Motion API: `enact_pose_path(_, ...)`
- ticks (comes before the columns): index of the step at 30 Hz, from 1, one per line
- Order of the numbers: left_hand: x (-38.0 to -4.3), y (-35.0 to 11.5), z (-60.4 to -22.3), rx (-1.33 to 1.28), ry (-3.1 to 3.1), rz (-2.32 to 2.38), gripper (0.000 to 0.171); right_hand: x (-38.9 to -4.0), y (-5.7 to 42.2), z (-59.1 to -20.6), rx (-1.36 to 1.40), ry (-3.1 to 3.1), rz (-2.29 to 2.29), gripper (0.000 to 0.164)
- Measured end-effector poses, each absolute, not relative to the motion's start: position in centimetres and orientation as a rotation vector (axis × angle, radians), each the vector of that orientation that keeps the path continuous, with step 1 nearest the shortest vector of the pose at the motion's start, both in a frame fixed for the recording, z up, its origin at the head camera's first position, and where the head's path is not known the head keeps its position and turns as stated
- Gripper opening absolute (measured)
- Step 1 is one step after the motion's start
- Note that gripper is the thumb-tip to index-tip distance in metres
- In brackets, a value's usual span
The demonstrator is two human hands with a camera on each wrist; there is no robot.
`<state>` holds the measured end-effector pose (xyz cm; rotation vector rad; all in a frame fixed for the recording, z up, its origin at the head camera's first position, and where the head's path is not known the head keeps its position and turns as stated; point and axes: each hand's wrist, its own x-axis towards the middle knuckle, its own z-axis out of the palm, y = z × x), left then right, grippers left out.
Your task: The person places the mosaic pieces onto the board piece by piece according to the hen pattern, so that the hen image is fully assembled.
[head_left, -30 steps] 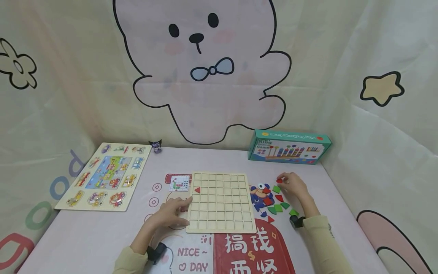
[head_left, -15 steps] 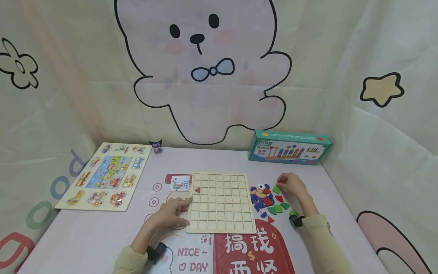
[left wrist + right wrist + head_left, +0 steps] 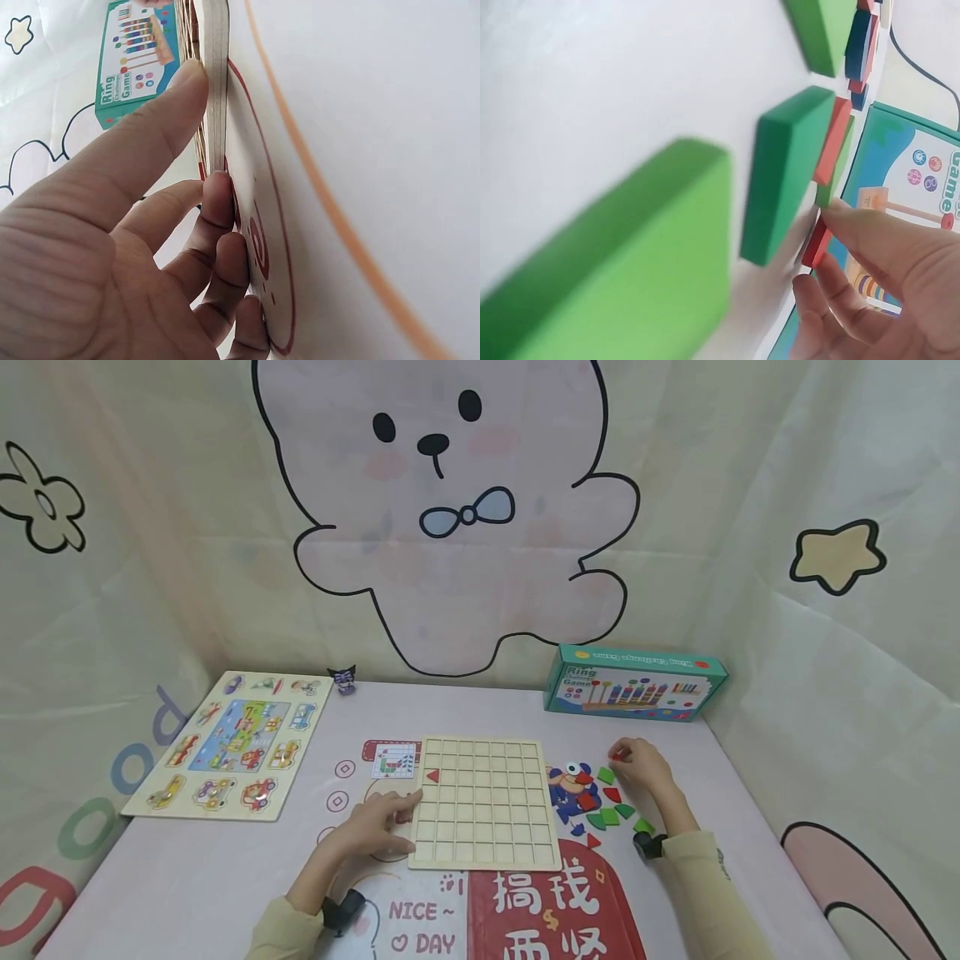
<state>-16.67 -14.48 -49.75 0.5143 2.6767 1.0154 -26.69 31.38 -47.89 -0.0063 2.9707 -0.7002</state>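
My left hand [image 3: 373,827] rests at the left edge of a pale wooden grid board [image 3: 487,810], its thumb and index finger spread along that edge. In the left wrist view, the thumb touches the board's edge [image 3: 217,112]. One red triangular piece [image 3: 433,775] sits in a square near the board's upper left. My right hand [image 3: 643,768] is beyond the board's right side and pinches a small red block [image 3: 817,241] between thumb and fingers, low over the table. Its full shape is hidden. Nearby lie green pieces [image 3: 791,176] and a red piece [image 3: 612,794].
A picture card [image 3: 393,762] with a grid pattern lies left of the board. Further left is a vehicle puzzle board [image 3: 217,760]. A green game box [image 3: 634,685] and a small dark figurine [image 3: 342,681] stand at the back. Several loose blocks [image 3: 610,816] lie right of the board.
The right hand has barely shifted, with the red block still between its fingers. The left hand and the board have stayed in place.
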Motion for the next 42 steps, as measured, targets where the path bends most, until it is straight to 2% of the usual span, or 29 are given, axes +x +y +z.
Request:
enact_pose_path(6,-16.6,-14.5,-49.7,0.516,2.678,1.017,0.081,-26.8,31.3,-47.7,-0.042,2.985,-0.753,0.023)
enact_pose_path(23,-16.8,-14.6,-50.0,0.546,2.685,1.013,0.08,-26.7,29.4,-46.7,-0.199,3.057,-0.768,0.023)
enact_pose_path(42,-16.8,-14.6,-50.2,0.543,2.683,1.019,0.08,-26.5,25.2,-45.1,-0.315,3.079,-0.782,0.022)
